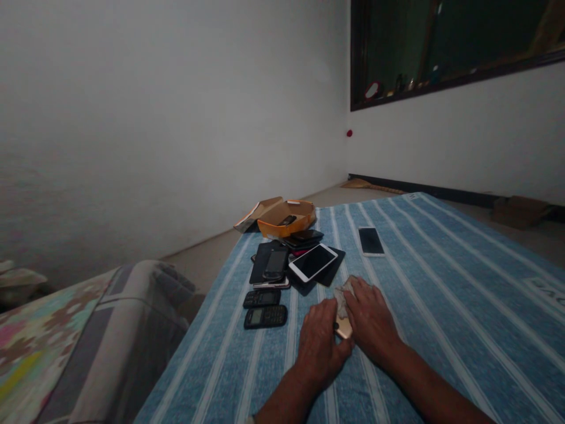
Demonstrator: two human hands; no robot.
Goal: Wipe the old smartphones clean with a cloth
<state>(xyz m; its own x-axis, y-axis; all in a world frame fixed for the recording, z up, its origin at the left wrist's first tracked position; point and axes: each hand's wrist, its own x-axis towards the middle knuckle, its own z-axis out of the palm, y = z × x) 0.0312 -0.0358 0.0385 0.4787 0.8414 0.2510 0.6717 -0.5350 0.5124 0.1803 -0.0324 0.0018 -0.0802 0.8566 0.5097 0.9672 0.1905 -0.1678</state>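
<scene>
A gold phone (343, 328) lies on the blue striped cloth (410, 282), largely covered by both hands. Fingers of my left hand (320, 340) wrap its left side, with the thumb near its lower end. My right hand (371, 315) presses a crumpled pale cloth (342, 303) onto the phone's upper part, its fingers curled over the cloth. Just beyond my hands is a white phone with a dark screen (313, 262), resting on a pile of dark phones. Two black keypad phones (265, 317) lie left of my left hand.
An open orange box (289, 221) stands at the far end, a small phone inside. Another white phone (371, 241) lies alone to the right of the pile. A bed with a patterned cover (48, 335) is at the left.
</scene>
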